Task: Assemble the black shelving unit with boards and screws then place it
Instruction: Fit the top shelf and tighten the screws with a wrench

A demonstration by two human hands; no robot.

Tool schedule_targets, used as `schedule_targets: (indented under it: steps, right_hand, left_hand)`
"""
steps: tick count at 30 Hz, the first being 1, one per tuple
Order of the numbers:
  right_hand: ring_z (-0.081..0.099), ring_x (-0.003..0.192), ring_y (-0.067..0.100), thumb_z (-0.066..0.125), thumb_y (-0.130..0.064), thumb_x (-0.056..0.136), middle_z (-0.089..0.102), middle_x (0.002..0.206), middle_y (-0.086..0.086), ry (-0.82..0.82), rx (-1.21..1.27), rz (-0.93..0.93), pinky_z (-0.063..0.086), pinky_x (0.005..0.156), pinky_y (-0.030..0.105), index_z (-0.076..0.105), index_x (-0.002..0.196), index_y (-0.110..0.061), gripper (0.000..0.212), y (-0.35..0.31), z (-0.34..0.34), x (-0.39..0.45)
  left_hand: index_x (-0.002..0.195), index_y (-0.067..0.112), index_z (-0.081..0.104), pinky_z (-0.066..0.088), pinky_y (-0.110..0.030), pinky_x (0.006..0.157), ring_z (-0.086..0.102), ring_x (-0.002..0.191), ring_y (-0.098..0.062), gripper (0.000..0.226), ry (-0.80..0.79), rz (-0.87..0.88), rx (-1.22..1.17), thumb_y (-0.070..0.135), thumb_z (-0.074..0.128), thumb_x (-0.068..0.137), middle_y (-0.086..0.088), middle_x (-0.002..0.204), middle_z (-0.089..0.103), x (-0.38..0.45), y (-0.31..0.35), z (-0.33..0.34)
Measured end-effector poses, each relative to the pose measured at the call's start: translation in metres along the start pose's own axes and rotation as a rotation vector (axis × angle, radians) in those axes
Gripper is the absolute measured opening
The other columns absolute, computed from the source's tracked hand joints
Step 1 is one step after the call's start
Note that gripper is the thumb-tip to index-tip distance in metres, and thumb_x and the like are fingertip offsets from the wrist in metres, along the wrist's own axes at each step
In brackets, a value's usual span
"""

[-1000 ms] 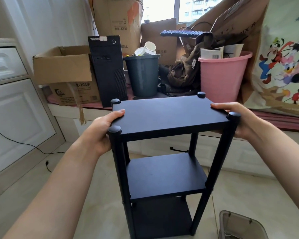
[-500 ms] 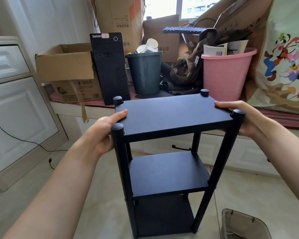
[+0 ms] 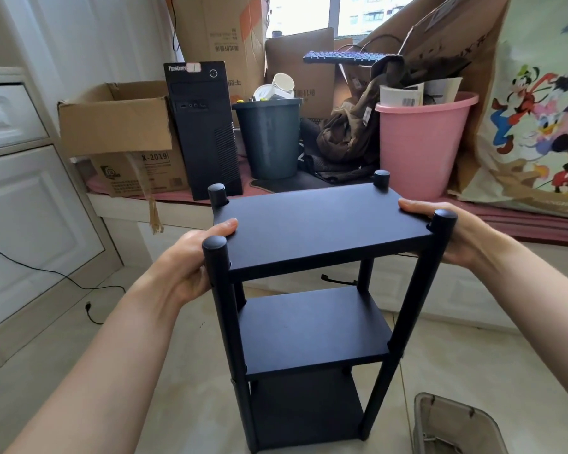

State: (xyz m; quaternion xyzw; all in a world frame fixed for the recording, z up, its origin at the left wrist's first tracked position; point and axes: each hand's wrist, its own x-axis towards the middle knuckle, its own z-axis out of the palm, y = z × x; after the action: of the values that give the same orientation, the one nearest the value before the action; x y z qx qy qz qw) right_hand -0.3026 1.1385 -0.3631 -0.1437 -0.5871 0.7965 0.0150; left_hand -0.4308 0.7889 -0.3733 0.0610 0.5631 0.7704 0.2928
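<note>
The left hand (image 3: 191,257) grips the left end of the black shelving unit (image 3: 312,290) at its top board, thumb lying on the upper face beside the near post; the right hand (image 3: 453,234) holds the right end the same way, its fingers out of sight under the board. The unit stands upright between the two arms, three boards on four posts, in front of the window ledge (image 3: 118,208). Whether its feet touch the tiled floor (image 3: 145,371) cannot be told.

The grip sits only at the top, so a tilt could swing the lower posts into the clear bin (image 3: 453,427) just beside the near right foot. A loose joint might also let a post twist under the load. The floor looks smooth, so the feet may slide.

Beyond, the ledge carries a cardboard box (image 3: 112,122), a computer tower (image 3: 204,126), a dark bucket (image 3: 269,139) and a pink bucket (image 3: 420,142). A cable (image 3: 46,270) trails across the floor at left.
</note>
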Motion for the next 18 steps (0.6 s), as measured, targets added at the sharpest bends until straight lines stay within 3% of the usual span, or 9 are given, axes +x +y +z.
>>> schedule_targets:
  steps: [3, 6, 11, 16, 18]
  right_hand:
    - [0.073, 0.073, 0.015, 0.069, -0.028, 0.077, 0.075, 0.095, 0.004, 0.020, 0.008, 0.003, 0.061, 0.068, 0.029, 0.071, 0.107, -0.008, 0.036, 0.003, 0.001, 0.001]
    - [0.074, 0.077, 0.016, 0.070, -0.029, 0.078, 0.076, 0.099, 0.005, 0.002, 0.004, -0.003, 0.061, 0.066, 0.030, 0.078, 0.100, -0.009, 0.031, 0.002, -0.003, -0.001]
    - [0.074, 0.075, 0.015, 0.072, -0.030, 0.076, 0.077, 0.096, 0.005, 0.042, 0.037, -0.001, 0.059, 0.062, 0.028, 0.080, 0.095, -0.010, 0.028, 0.021, -0.009, 0.003]
    - [0.075, 0.082, 0.016, 0.072, -0.029, 0.075, 0.076, 0.101, 0.005, 0.059, -0.001, 0.016, 0.059, 0.064, 0.027, 0.081, 0.090, -0.012, 0.024, 0.022, -0.008, 0.007]
    - [0.075, 0.079, 0.016, 0.071, -0.028, 0.076, 0.077, 0.097, 0.005, 0.059, 0.023, -0.011, 0.059, 0.062, 0.026, 0.081, 0.087, -0.010, 0.023, 0.023, -0.008, 0.008]
  left_hand:
    - [0.107, 0.002, 0.069, 0.063, -0.031, 0.064, 0.076, 0.080, -0.021, 0.043, 0.001, -0.009, 0.000, 0.027, 0.073, 0.072, -0.012, 0.104, 0.076, 0.001, -0.003, -0.002]
    - [0.107, 0.002, 0.070, 0.059, -0.037, 0.080, 0.075, 0.079, -0.021, 0.046, 0.022, -0.002, 0.038, 0.030, 0.075, 0.070, -0.013, 0.105, 0.076, 0.002, -0.004, -0.005]
    - [0.111, 0.001, 0.069, 0.057, -0.038, 0.088, 0.074, 0.088, -0.024, 0.051, 0.029, -0.005, 0.051, 0.031, 0.076, 0.071, -0.014, 0.110, 0.075, 0.004, -0.006, -0.006]
    - [0.114, 0.001, 0.068, 0.061, -0.035, 0.081, 0.075, 0.088, -0.023, 0.049, 0.039, -0.016, 0.014, 0.028, 0.074, 0.073, -0.013, 0.112, 0.074, 0.002, -0.006, -0.002]
    - [0.117, 0.002, 0.068, 0.059, -0.034, 0.087, 0.074, 0.092, -0.023, 0.044, 0.054, -0.022, 0.008, 0.027, 0.072, 0.082, -0.011, 0.115, 0.074, 0.001, -0.007, -0.001]
